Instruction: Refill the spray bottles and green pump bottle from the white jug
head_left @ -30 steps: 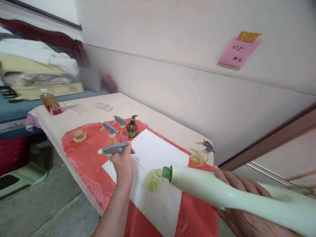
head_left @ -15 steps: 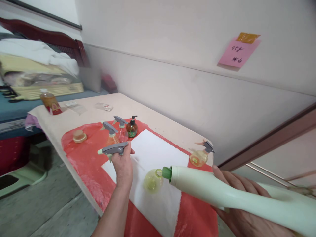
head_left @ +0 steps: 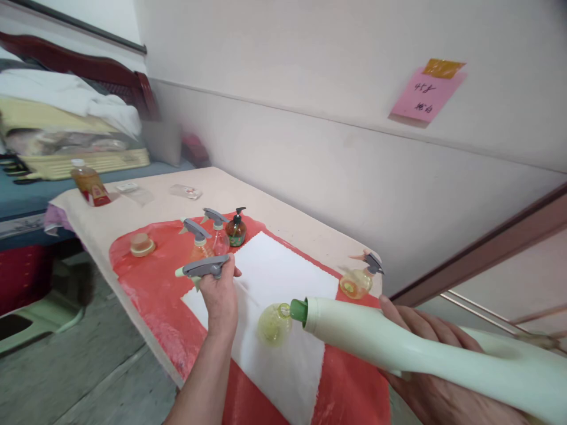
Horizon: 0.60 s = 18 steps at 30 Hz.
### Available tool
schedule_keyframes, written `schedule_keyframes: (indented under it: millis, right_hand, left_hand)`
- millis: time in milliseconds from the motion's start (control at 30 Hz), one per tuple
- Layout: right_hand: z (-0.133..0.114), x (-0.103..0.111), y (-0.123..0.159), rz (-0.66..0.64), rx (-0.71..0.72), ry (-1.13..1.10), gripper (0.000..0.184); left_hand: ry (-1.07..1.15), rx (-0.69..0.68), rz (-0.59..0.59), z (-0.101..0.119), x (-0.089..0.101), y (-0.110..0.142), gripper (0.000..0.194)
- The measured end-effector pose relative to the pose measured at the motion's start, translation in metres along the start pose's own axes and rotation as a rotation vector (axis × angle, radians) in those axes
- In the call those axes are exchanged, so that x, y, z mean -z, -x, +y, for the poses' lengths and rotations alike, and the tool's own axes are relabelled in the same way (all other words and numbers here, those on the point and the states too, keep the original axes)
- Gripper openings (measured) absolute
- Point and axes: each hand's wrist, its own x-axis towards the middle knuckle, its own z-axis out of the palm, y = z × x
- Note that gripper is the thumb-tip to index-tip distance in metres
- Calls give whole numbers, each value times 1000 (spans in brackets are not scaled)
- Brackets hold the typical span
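Observation:
My right hand [head_left: 436, 369] grips a large pale green jug [head_left: 398, 348], tipped so its green spout [head_left: 299, 309] meets the open neck of a small yellow-green round bottle [head_left: 273, 323]. That bottle stands on a white cloth [head_left: 283, 277]. My left hand [head_left: 220, 295] is closed around a grey trigger sprayer head [head_left: 204, 266], held up above the cloth's left edge, apart from the bottle.
A red mat [head_left: 150, 283] covers the table [head_left: 248, 198]. On it stand two grey-topped spray bottles [head_left: 204, 236], a brown pump bottle [head_left: 236, 229], an orange spray bottle [head_left: 358, 278] and a round lid [head_left: 142, 244]. An amber bottle [head_left: 90, 183] stands far left. The wall runs close behind.

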Motion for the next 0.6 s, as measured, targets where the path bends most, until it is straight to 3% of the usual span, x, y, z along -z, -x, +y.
schedule_keyframes:
  millis: [333, 600]
  right_hand:
    - [0, 4, 2, -94, 1, 23, 54]
    - [1, 2, 1, -36, 9, 15, 51]
  left_hand:
    - [13, 8, -4, 1, 0, 0, 29]
    - [24, -1, -13, 1, 1, 0, 29]
